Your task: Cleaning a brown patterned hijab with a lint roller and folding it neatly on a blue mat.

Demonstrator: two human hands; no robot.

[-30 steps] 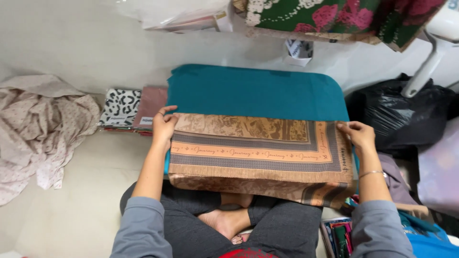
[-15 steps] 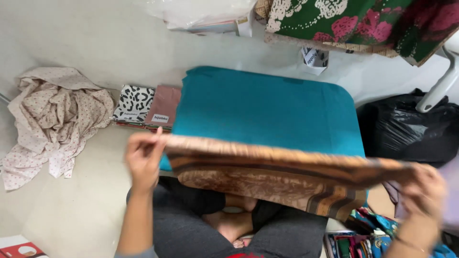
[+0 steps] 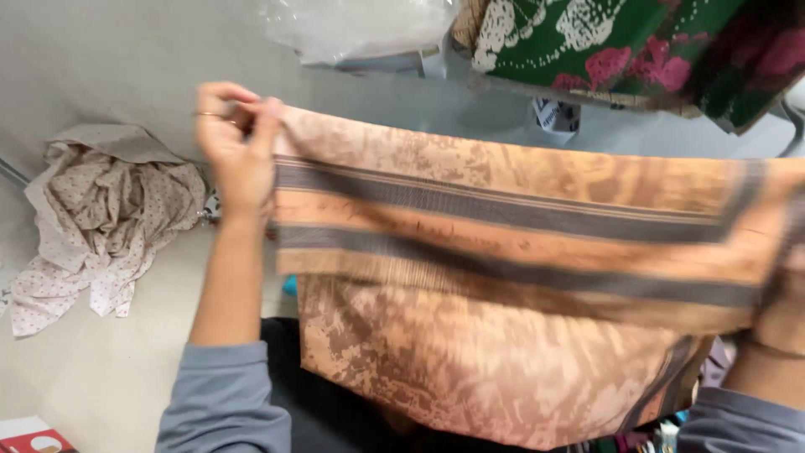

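Note:
A brown and orange patterned scarf (image 3: 503, 277) with grey stripes is held up and stretched wide in front of me, its lower half hanging down over my lap. My left hand (image 3: 239, 143) pinches its upper left corner, raised high. My right hand (image 3: 780, 315) is at the scarf's right edge and is mostly hidden behind the cloth; only the wrist and the grey sleeve show. The scarf covers the teal pad except for a sliver (image 3: 289, 285) beside my left forearm.
A crumpled cream dotted cloth (image 3: 109, 201) lies on the floor to the left. A green fabric with pink flowers (image 3: 620, 42) and a clear plastic bag (image 3: 360, 25) sit at the top. A red and white box corner (image 3: 29, 438) shows at bottom left.
Both hands have lifted the scarf off the teal pad and raised it high, so it now hangs open in front of me and hides the pad and the folded cloths.

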